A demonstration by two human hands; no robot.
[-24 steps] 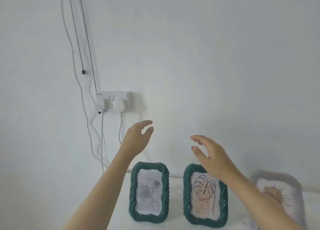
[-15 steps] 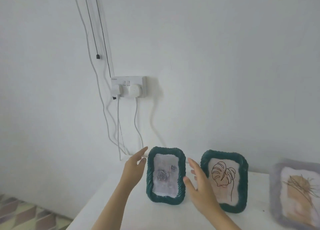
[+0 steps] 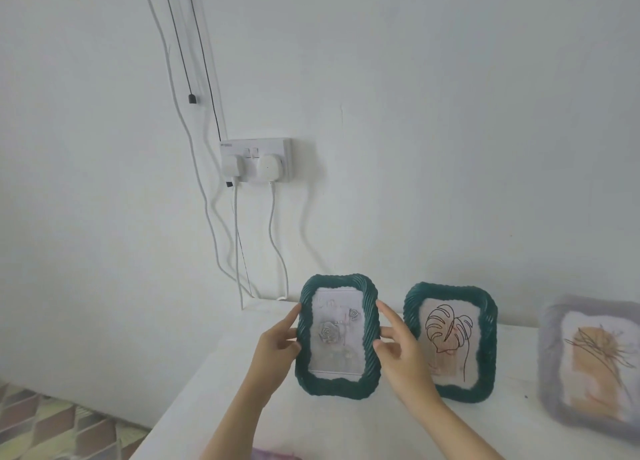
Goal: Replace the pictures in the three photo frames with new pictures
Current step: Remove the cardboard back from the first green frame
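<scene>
Left hand: the left hand point(image 3: 277, 347) is at the left edge of the left green frame point(image 3: 337, 336), about 9 o'clock of it; fingers curl onto the rim and the thumb point(image 3: 289, 317) lies up along the edge, so it grips that side.
Right hand: the right hand point(image 3: 401, 350) is at the frame's right edge, about 3 o'clock of it; the fingertips point(image 3: 381, 345) press on the twisted rim, the index finger pointing up along it, the hand half open and gripping from the side.
Held frame: dark green with a rope-like border, upright between the two hands, its lower edge at or just above the white table point(image 3: 221, 390); I cannot tell whether it is lifted. It holds a pale picture of grey roses point(image 3: 334, 331).
Second green frame: the middle green frame point(image 3: 450, 342) stands at 3 o'clock of the held one, just beside the right hand, with a line drawing of a leaf point(image 3: 446, 328).
Third frame: the grey fuzzy frame point(image 3: 588, 366) is further toward 3 o'clock, near the right border, blurred, with an orange and dark sketch inside.
Wall: a double wall socket point(image 3: 255, 160) sits at 11 o'clock of the held frame, two white plugs in it, white cables point(image 3: 273, 238) hanging down behind the table.
Floor: patterned tiles point(image 3: 52, 425) show at 8 o'clock, below the table edge.
</scene>
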